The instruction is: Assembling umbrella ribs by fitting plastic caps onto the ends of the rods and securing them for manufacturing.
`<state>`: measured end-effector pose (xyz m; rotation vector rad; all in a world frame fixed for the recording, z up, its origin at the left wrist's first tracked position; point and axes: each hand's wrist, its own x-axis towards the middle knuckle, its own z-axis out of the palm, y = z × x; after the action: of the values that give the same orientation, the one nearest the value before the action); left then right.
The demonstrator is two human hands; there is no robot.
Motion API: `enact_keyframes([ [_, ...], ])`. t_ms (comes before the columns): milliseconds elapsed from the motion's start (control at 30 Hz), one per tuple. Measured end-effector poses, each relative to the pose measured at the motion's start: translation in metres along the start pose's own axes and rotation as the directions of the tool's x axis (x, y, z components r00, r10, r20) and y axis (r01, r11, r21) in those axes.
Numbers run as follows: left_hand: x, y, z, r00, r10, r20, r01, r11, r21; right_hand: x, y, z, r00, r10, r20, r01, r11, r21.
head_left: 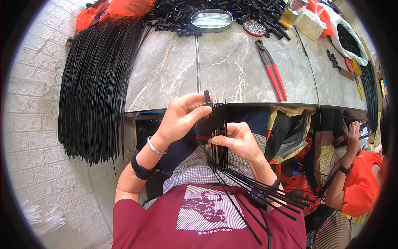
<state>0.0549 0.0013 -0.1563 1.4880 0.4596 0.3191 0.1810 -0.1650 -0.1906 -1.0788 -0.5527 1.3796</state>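
Close to the table's near edge, my left hand (185, 117) is closed on a short black tube (207, 96), thumb and fingers pinching it. A thin metal wire (232, 99) runs sideways by its fingertips, past the upper ends of several thin black rods. My right hand (239, 142) pinches this bundle of thin black rods (222, 157) lower down. Below that hand the rods fan out over my lap and right forearm. How the tube, wire and rods join is too small to tell.
Pincers with red handles (275, 76) lie on the grey table (166, 70). A heap of black tubular parts (174, 16), a round tin (212, 20) and a dish of small metal pieces (254, 27) stand farther back. Long black rods (95, 91) hang at left. A person in orange (362, 182) works at right.
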Motion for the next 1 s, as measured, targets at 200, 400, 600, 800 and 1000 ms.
enact_keyframes([
  [200, 0.0, -0.004, -0.002, 0.999, 0.032, 0.034, -0.029, 0.997, -0.073, 0.006, 0.0, -0.009, 0.993, 0.093, 0.074, -0.097, 0.994, 0.047],
  [400, -0.001, -0.003, -0.004, 0.999, 0.024, 0.028, -0.02, 0.992, -0.126, 0.006, -0.001, -0.003, 0.996, 0.074, 0.047, -0.074, 0.997, 0.012],
  [600, 0.003, -0.005, -0.004, 0.999, 0.049, 0.02, -0.048, 0.997, -0.059, -0.001, 0.004, 0.005, 0.999, 0.012, -0.046, -0.012, 1.0, 0.004],
  [800, -0.003, 0.006, 0.0, 0.999, -0.051, -0.003, 0.05, 0.99, -0.131, 0.001, 0.005, -0.001, 1.0, 0.019, -0.003, -0.019, 1.0, 0.005],
  [1000, -0.009, 0.002, 0.004, 0.998, 0.04, -0.04, -0.043, 0.994, -0.1, 0.005, 0.002, -0.003, 0.991, 0.119, 0.063, -0.12, 0.993, 0.016],
])
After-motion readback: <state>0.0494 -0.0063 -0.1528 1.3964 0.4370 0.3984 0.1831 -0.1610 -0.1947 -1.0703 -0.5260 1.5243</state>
